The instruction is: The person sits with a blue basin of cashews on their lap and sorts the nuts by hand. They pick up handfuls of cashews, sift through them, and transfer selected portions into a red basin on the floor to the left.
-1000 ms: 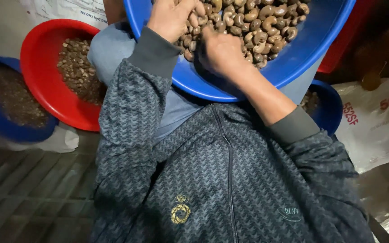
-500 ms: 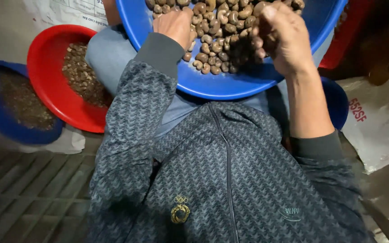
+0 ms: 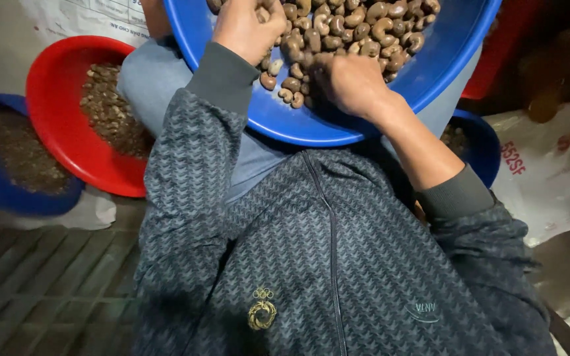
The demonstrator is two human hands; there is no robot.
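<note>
A round blue plastic basin (image 3: pixel 21 198) of dark scraps is seen far left of the large blue plastic bowl (image 3: pixel 430 79) resting on the lap; a round red plastic basin (image 3: pixel 47 99) of brown bits lies between them. Three containers are thus within reach, seemingly for sorting. In the bowl, brown cashew nuts (image 3: pixel 364 26) are heaped. The left hand (image 3: pixel 249 26) is curled on nuts; the right hand (image 3: pixel 348 82) lies knuckles-up among them, its grip hidden.

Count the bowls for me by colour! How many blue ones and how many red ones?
Blue bowls: 3, the big nut bowl on the lap, one at far left, one at right.
Red bowls: 1, at left.
Total: 4 bowls.
</note>
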